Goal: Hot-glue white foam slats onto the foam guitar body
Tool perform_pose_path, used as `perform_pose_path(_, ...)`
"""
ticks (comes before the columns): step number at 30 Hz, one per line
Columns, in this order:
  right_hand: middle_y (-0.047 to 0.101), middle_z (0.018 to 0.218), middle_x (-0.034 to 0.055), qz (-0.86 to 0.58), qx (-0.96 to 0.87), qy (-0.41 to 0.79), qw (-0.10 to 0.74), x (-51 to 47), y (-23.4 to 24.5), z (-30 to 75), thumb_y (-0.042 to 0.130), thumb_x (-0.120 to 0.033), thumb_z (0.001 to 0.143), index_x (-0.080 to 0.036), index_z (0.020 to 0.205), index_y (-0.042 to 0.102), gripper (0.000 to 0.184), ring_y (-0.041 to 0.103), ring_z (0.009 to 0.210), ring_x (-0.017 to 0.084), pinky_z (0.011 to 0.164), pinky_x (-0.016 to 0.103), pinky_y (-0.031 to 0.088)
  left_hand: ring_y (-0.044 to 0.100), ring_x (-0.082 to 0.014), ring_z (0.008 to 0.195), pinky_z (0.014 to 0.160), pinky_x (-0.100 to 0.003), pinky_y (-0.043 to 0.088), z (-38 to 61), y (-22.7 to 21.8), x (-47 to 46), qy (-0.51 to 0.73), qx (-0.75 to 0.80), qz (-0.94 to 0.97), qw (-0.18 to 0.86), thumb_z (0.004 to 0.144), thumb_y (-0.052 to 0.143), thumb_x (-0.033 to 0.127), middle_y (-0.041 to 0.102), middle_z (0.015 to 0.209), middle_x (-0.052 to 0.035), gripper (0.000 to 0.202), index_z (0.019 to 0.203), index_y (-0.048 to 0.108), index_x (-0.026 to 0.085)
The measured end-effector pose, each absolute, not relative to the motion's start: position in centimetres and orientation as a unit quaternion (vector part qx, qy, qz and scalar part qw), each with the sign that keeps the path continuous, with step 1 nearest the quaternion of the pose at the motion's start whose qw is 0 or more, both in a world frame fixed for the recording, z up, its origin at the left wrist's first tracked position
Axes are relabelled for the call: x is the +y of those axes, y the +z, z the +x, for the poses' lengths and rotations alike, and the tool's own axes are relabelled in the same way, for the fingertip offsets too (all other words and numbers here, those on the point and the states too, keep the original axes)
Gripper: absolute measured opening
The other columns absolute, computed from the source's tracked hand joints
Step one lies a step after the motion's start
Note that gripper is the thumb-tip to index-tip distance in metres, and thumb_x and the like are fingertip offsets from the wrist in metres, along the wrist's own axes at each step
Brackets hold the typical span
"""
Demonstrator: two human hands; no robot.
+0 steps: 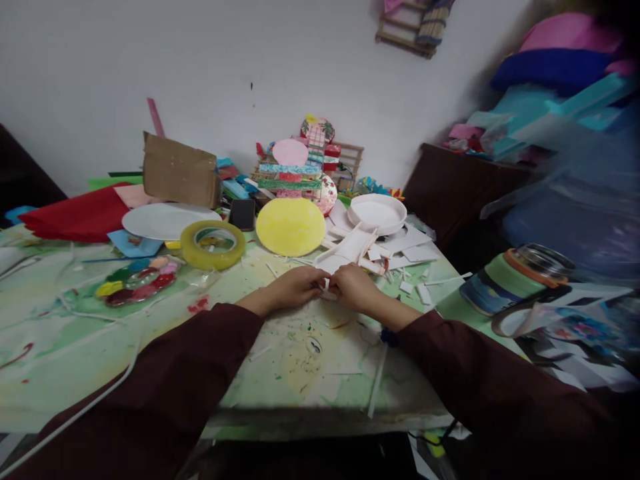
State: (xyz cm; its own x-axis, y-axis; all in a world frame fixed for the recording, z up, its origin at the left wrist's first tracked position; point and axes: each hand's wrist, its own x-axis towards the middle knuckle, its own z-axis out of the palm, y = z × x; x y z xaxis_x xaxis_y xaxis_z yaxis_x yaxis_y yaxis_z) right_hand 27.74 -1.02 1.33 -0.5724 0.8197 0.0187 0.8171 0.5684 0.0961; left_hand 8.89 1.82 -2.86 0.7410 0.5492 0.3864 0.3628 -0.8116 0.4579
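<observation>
Over the near middle of the table, my left hand (295, 288) and my right hand (356, 287) meet with fingertips close together. Both are closed in a pinch at the near end of a white strip-like piece (349, 247) with raised side edges, which looks like card or foam board. My fingers cover that near end, so its exact shape there is hidden. Just behind the hands stands a yellow oval disc (290, 227). A round white shallow dish (377, 212) sits beyond the white piece, amid white board offcuts (419, 253).
A tape roll (213, 245), a phone (242, 215) and a paint palette (137, 281) lie to the left. Behind them is a cardboard box (181, 170). On the right stands a green thermos (515, 280). A decorated layered model (295, 167) is at the back.
</observation>
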Motion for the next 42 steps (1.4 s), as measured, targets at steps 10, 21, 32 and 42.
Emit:
perform_pose_path(10, 0.072, 0.078, 0.0100, 0.467, 0.883, 0.053, -0.012, -0.7, 0.9, 27.6, 0.054, -0.021, 0.079, -0.016, 0.081, 0.074, 0.021, 0.060, 0.071, 0.017, 0.063, 0.027, 0.030, 0.064, -0.0176, 0.095, 0.085, -0.031, 0.051, 7.4, -1.3, 3.8, 0.396, 0.321, 0.844, 0.166, 0.084, 0.054, 0.028, 0.067, 0.108, -0.0097, 0.027, 0.108, 0.062, 0.016)
perform_pose_path(21, 0.071, 0.076, 0.0125, 0.462, 0.885, 0.062, 0.002, -0.9, 1.3, 27.5, 0.051, -0.017, 0.075, -0.013, 0.076, 0.073, 0.023, 0.060, 0.069, 0.019, 0.060, 0.030, 0.027, 0.061, -0.0237, 0.102, 0.090, -0.035, 0.046, -0.7, 2.5, 9.5, 0.431, 0.626, 0.649, -0.001, 0.082, 0.049, 0.029, 0.067, 0.109, -0.0123, 0.032, 0.106, 0.064, 0.014)
perform_pose_path(32, 0.070, 0.080, 0.0114, 0.467, 0.883, 0.045, 0.001, -0.8, 1.2, 27.5, 0.050, -0.016, 0.076, -0.014, 0.078, 0.073, 0.022, 0.059, 0.073, 0.019, 0.062, 0.029, 0.028, 0.062, -0.0336, 0.092, 0.085, -0.042, 0.040, -4.9, 1.1, 3.3, 0.003, 0.653, 0.753, -0.085, 0.073, 0.056, 0.041, 0.069, 0.094, -0.0196, 0.035, 0.088, 0.068, 0.011)
perform_pose_path(42, 0.071, 0.078, 0.0113, 0.474, 0.879, 0.052, -0.012, -0.9, 1.1, 27.6, 0.052, -0.018, 0.076, -0.014, 0.077, 0.073, 0.022, 0.059, 0.070, 0.018, 0.060, 0.029, 0.027, 0.059, -0.0360, 0.094, 0.084, -0.047, 0.039, -2.0, 5.2, -2.1, 0.049, 0.631, 0.753, -0.180, 0.081, 0.050, 0.036, 0.067, 0.089, -0.0201, 0.032, 0.086, 0.066, 0.009)
